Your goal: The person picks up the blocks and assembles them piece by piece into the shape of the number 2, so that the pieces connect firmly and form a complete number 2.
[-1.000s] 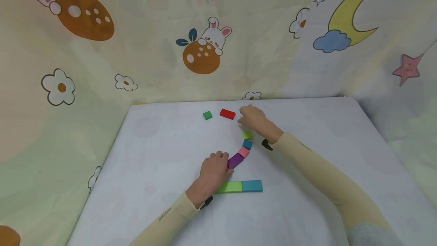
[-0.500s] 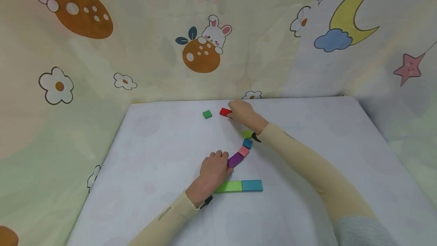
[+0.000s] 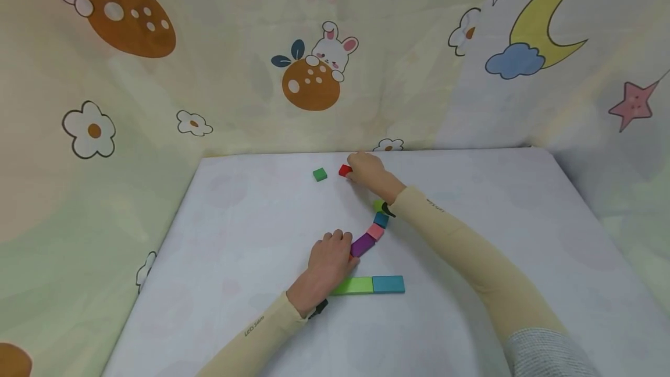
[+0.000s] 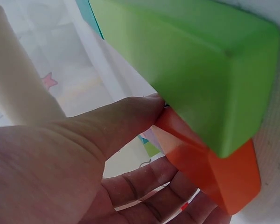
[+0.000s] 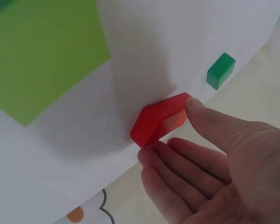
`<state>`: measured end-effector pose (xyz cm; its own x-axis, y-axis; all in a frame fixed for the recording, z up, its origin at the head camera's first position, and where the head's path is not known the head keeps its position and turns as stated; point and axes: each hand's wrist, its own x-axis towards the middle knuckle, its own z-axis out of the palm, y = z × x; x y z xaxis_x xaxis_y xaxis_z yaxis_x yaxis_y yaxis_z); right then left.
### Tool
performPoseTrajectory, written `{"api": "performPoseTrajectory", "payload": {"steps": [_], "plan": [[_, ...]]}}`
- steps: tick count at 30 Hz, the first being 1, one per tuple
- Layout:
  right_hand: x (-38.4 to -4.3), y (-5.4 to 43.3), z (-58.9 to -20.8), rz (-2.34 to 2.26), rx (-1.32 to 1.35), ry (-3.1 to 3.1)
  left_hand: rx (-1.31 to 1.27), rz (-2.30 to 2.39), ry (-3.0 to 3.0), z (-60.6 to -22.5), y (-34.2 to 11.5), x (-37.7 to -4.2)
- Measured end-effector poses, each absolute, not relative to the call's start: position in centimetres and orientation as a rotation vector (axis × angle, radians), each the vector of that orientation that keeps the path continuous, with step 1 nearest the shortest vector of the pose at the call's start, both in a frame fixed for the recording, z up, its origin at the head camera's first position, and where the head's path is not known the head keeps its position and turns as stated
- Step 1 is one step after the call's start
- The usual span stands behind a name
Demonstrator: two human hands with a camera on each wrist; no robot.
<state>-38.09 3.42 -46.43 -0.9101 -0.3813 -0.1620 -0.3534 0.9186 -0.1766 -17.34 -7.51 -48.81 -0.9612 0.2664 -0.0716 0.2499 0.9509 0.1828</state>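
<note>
Near the far edge, my right hand [image 3: 369, 173] holds a red block [image 5: 161, 116] by its ends, thumb at one end and fingertips at the other. The block looks still on the table or barely off it. My left hand [image 3: 330, 258] has thumb and fingers around an orange block [image 4: 214, 168], which the head view mostly hides. From that block a curved row runs up: a purple block [image 3: 363, 245], a pink block [image 3: 375, 231], a blue block [image 3: 381, 220] and a lime block [image 3: 379, 205], partly covered by the right wrist.
Below the left hand lie a long light-green block [image 3: 353, 285] and a teal block [image 3: 388, 284], end to end. A small green block [image 3: 320, 174] sits left of the red one. The white table [image 3: 251, 220] meets a patterned cloth [image 3: 230, 74] behind.
My right hand has moved left from beside the lime block to the red block and taken its ends. The left hand stays in place.
</note>
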Motion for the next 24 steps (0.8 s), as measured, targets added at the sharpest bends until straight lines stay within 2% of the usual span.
{"api": "performPoseTrajectory", "payload": {"steps": [16,24], "plan": [[-37.5,4.3,-46.6,-0.181,-0.567,2.876,0.418,0.227,2.991,-48.6,-7.3,-17.5],[-35.8,5.2,-45.7,-0.175,-0.557,2.818,0.396,0.218,2.949,-48.2,-7.2,-17.7]]}}
